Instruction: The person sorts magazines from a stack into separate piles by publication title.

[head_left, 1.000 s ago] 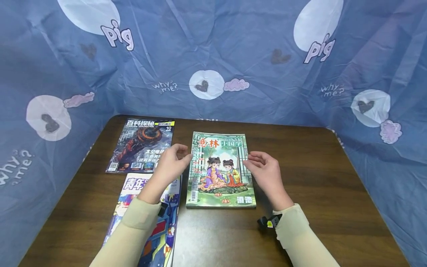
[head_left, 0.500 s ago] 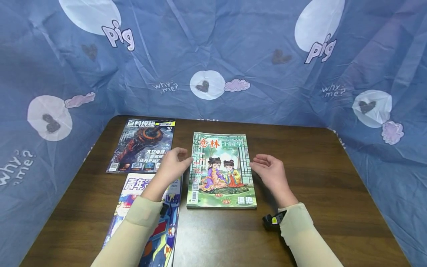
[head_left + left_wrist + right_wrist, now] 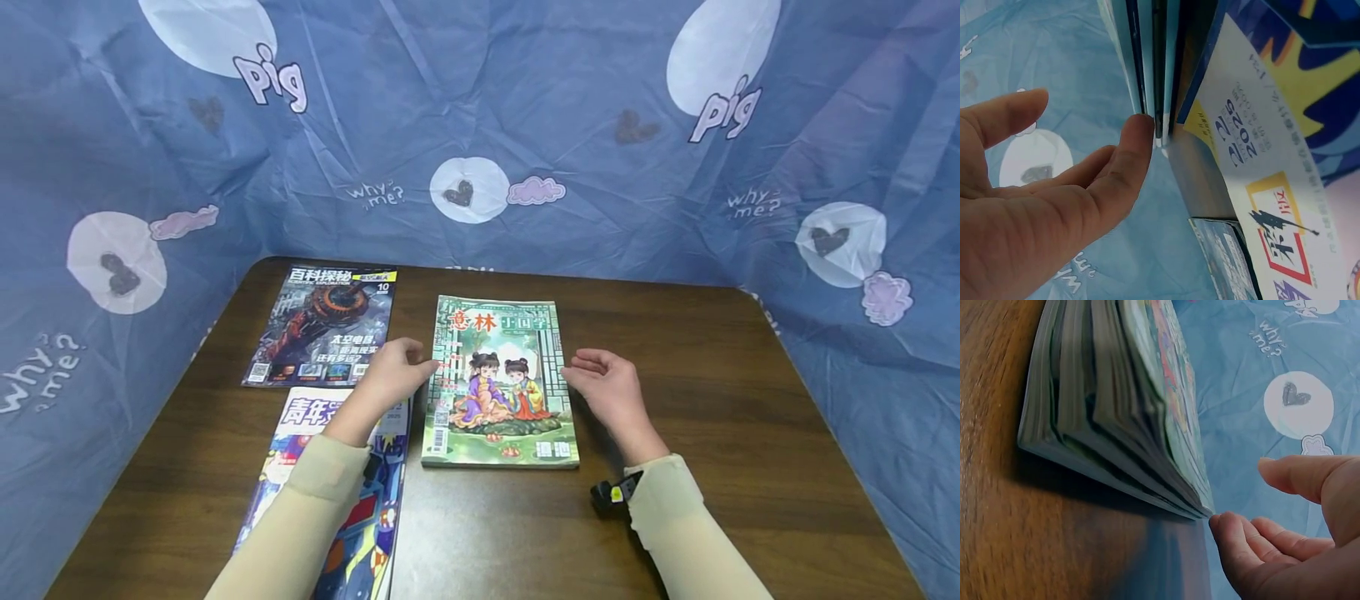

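Observation:
A stack of green-covered magazines (image 3: 498, 392), its top cover showing two cartoon children, lies on the table in the head view. At the stack's left edge is my left hand (image 3: 392, 375), fingers loosely bent; in the left wrist view one fingertip (image 3: 1141, 125) meets the spines (image 3: 1147, 56). My right hand (image 3: 609, 387) is beside the right edge, thumb and fingers apart. The right wrist view has its fingertips (image 3: 1225, 522) right at a corner of the layered page edges (image 3: 1110, 406). Neither hand grips anything.
On the left of the brown wooden table (image 3: 720, 417) lie a dark science magazine (image 3: 322, 325) and, nearer, a colourful magazine (image 3: 375, 500) partly under my left forearm. A blue patterned cloth (image 3: 480, 100) hangs behind and along the sides.
My right hand has moved a little right and nearer, off the cover's right edge. The left hand has shifted slightly nearer along the left edge. The stack stays in place.

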A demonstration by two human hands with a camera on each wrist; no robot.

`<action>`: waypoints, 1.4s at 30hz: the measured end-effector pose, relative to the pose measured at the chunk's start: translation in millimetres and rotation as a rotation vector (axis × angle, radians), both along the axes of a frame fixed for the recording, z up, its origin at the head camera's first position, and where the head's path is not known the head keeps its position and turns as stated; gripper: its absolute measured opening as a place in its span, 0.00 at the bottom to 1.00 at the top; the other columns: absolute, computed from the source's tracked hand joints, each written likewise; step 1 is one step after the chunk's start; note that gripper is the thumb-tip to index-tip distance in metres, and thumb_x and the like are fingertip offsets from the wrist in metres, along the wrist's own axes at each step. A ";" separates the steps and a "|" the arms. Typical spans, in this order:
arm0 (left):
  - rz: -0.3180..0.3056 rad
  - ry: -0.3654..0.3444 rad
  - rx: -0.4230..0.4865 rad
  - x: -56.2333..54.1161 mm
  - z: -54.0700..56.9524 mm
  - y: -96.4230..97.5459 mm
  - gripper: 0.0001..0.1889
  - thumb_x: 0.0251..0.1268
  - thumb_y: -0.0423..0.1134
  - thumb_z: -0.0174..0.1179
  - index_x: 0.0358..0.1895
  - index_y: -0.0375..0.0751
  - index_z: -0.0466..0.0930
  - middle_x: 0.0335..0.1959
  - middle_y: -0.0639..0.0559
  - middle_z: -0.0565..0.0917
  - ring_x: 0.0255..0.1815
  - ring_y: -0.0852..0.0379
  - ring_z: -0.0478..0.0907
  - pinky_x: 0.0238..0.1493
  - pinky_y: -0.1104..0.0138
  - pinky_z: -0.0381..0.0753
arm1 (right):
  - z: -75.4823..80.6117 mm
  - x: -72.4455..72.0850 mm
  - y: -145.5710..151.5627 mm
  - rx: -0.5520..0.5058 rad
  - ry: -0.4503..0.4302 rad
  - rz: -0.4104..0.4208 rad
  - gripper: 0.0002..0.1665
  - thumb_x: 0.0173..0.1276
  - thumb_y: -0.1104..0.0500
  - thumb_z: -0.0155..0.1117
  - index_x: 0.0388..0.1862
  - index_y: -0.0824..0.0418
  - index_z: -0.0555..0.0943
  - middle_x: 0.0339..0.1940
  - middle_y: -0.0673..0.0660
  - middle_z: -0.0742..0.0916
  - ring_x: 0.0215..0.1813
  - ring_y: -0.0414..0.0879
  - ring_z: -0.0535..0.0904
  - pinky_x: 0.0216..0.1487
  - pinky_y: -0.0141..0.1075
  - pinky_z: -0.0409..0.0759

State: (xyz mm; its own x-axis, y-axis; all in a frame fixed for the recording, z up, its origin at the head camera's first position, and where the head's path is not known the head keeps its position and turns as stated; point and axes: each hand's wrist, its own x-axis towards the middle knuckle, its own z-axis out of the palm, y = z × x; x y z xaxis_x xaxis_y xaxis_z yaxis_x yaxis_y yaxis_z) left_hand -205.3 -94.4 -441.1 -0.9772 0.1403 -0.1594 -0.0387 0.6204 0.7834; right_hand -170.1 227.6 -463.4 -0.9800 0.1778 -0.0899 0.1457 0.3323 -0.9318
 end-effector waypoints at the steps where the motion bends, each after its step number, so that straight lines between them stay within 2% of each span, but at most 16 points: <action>1: -0.004 -0.009 -0.004 -1.0 -1.3 0.6 0.29 0.71 0.42 0.64 0.66 0.23 0.71 0.58 0.31 0.79 0.60 0.35 0.75 0.59 0.46 0.76 | -0.5 -0.3 0.5 0.012 -0.009 -0.002 0.30 0.67 0.60 0.73 0.63 0.73 0.77 0.57 0.67 0.84 0.57 0.56 0.83 0.55 0.42 0.82; 7: -0.030 -0.015 -0.039 -4.8 -7.2 3.5 0.30 0.70 0.42 0.64 0.65 0.20 0.70 0.55 0.31 0.80 0.56 0.36 0.77 0.55 0.48 0.78 | -5.8 -2.1 3.2 0.046 -0.044 -0.002 0.31 0.67 0.58 0.73 0.64 0.71 0.77 0.57 0.65 0.85 0.57 0.56 0.82 0.56 0.46 0.81; 12: -0.045 -0.011 -0.094 -7.8 -6.2 5.2 0.28 0.71 0.42 0.63 0.63 0.20 0.73 0.54 0.31 0.79 0.49 0.40 0.77 0.48 0.49 0.79 | -9.1 -4.1 2.5 0.056 -0.041 0.006 0.30 0.67 0.59 0.73 0.64 0.71 0.77 0.57 0.66 0.84 0.57 0.57 0.82 0.55 0.47 0.81; 17: -0.033 -0.021 -0.120 -10.6 -6.7 6.9 0.27 0.71 0.42 0.63 0.61 0.20 0.75 0.57 0.29 0.79 0.53 0.38 0.77 0.52 0.48 0.79 | -12.2 -6.9 0.5 0.079 -0.051 0.000 0.30 0.67 0.59 0.73 0.64 0.71 0.78 0.55 0.66 0.85 0.56 0.57 0.82 0.55 0.47 0.81; 19: -0.038 -0.030 -0.127 -11.2 -8.1 7.5 0.26 0.71 0.43 0.63 0.59 0.21 0.76 0.55 0.30 0.80 0.54 0.37 0.78 0.53 0.47 0.79 | -12.7 -7.5 -0.1 0.085 -0.059 -0.001 0.30 0.67 0.59 0.73 0.64 0.71 0.78 0.55 0.65 0.85 0.56 0.57 0.82 0.55 0.47 0.82; 27: -0.057 -0.061 -0.162 -12.3 -7.3 10.4 0.20 0.71 0.43 0.63 0.49 0.24 0.83 0.46 0.35 0.84 0.44 0.41 0.82 0.46 0.50 0.82 | -12.4 -8.3 -1.0 0.125 -0.077 -0.001 0.28 0.67 0.57 0.73 0.62 0.69 0.80 0.51 0.64 0.86 0.52 0.55 0.83 0.51 0.47 0.82; 31: -0.048 -0.091 -0.125 -12.1 -5.6 10.8 0.19 0.71 0.42 0.63 0.49 0.25 0.83 0.40 0.37 0.85 0.31 0.47 0.85 0.38 0.54 0.84 | -11.4 -8.7 -2.7 0.151 -0.108 0.013 0.28 0.67 0.57 0.73 0.62 0.68 0.80 0.51 0.64 0.86 0.53 0.55 0.83 0.52 0.48 0.82; 34: -0.037 -0.105 -0.088 -11.6 -5.4 11.3 0.18 0.72 0.40 0.63 0.50 0.24 0.83 0.38 0.37 0.86 0.24 0.47 0.86 0.32 0.58 0.85 | -12.2 -9.3 -3.8 0.172 -0.126 0.016 0.28 0.67 0.56 0.73 0.62 0.68 0.80 0.51 0.64 0.86 0.53 0.55 0.83 0.53 0.49 0.81; 42: 0.006 -0.112 -0.057 -12.6 -8.3 13.6 0.17 0.70 0.38 0.64 0.50 0.23 0.82 0.40 0.34 0.85 0.23 0.48 0.86 0.27 0.60 0.86 | -13.0 -9.9 -6.1 0.217 -0.127 0.012 0.26 0.66 0.55 0.74 0.58 0.69 0.82 0.48 0.63 0.87 0.50 0.54 0.83 0.51 0.49 0.82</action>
State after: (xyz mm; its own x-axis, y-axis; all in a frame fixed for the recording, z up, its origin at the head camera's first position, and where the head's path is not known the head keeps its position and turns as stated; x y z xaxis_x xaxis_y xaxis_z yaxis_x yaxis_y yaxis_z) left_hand -217.9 -80.8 -449.4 -0.9536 0.1226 -0.2750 -0.1274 0.6633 0.7375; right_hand -180.0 221.6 -476.4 -0.9655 0.1943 -0.1733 0.2516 0.5250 -0.8131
